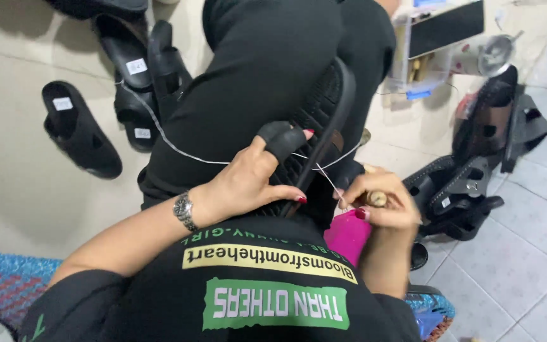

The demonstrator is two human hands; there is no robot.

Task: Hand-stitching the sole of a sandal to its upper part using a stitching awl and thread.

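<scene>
Thread point(178, 151), thin and pale, runs taut from the black rubber sandal sole point(324, 120) standing on edge across my lap, off past my knee toward the black slip-on sandals point(80, 130) lying on the cream floor. My left hand point(254, 177) clamps the sole, thumb beneath, fingers curled over the ribbed face, a black fabric guard point(284, 140) on the forefinger. My right hand point(384, 202) is closed tight around a wooden-handled awl point(376, 199) just beside the sole's lower edge, the strand pinched with it. A bright pink object point(347, 234) sits under that fist. I judge the risk here is slippage: if my left grip loosens, the sole could twist and the point skid toward my bare thumb, or the thread could snag and snap under a hard pull.
</scene>
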